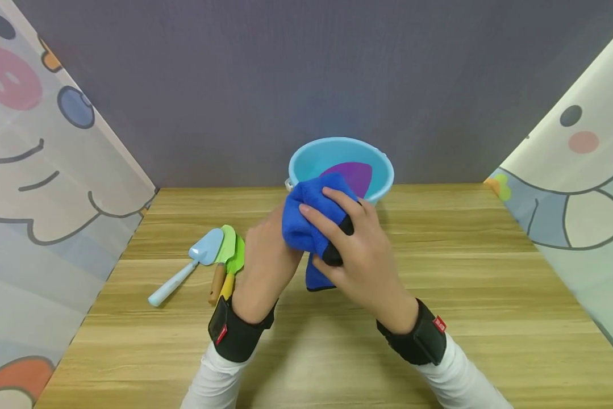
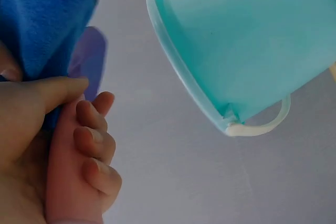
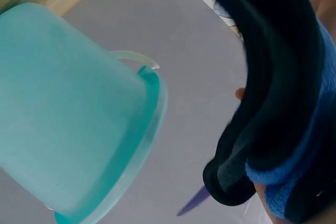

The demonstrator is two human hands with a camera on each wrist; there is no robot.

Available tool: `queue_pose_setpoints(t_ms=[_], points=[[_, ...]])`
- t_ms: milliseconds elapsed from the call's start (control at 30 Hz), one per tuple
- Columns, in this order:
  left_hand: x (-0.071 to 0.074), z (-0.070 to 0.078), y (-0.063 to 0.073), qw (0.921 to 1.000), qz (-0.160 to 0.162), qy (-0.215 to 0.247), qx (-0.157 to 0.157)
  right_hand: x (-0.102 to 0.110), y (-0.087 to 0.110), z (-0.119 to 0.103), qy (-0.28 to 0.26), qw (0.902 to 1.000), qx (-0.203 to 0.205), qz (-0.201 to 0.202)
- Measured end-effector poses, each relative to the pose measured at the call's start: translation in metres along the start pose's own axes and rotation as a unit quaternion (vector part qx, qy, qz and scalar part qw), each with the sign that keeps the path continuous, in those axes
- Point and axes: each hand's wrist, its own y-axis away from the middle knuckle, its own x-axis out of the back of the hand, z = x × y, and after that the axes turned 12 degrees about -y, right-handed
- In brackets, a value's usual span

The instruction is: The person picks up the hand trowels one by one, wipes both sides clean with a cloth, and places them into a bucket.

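My left hand (image 1: 270,255) grips the pink handle (image 2: 76,166) of a toy shovel, its fingers curled round it in the left wrist view. The shovel's purple blade (image 1: 356,177) sticks out past a blue cloth with black edging (image 1: 311,207) and overlaps the bucket's opening in the head view. With bent fingers my right hand (image 1: 362,250) holds the cloth bunched over the shovel; one corner of it hangs below. Cloth covers most of the blade's near part. Just beyond both hands stands a light blue bucket (image 1: 306,159) with a white handle (image 2: 262,127).
Left of my left hand, a light blue toy shovel (image 1: 204,250) lies on the wooden table (image 1: 490,295), beside a green one with a brown handle (image 1: 217,284) and another with a yellow handle (image 1: 227,286). A grey wall (image 1: 234,85) rises behind the bucket; cartoon-printed panels flank the table.
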Motion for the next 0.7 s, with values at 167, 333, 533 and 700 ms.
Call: queue_pose_setpoints(t_ms=[167, 333, 533, 700], points=[[-0.003, -0.001, 0.0, 0.9989, 0.035, -0.017, -0.028, -0.002, 0.0, 0.005, 0.01, 0.9996, -0.017, -0.022], [-0.003, -0.001, -0.001, 0.9963, 0.059, -0.034, -0.052, -0.002, 0.0, 0.007, 0.02, 0.9995, -0.016, -0.019], [-0.002, 0.0, -0.001, 0.9954, 0.066, -0.042, -0.055, -0.003, 0.001, 0.011, 0.023, 0.9996, -0.01, -0.014], [-0.003, 0.001, -0.002, 0.9939, 0.078, -0.038, -0.067, -0.002, 0.001, 0.015, 0.019, 0.9997, -0.014, -0.006]])
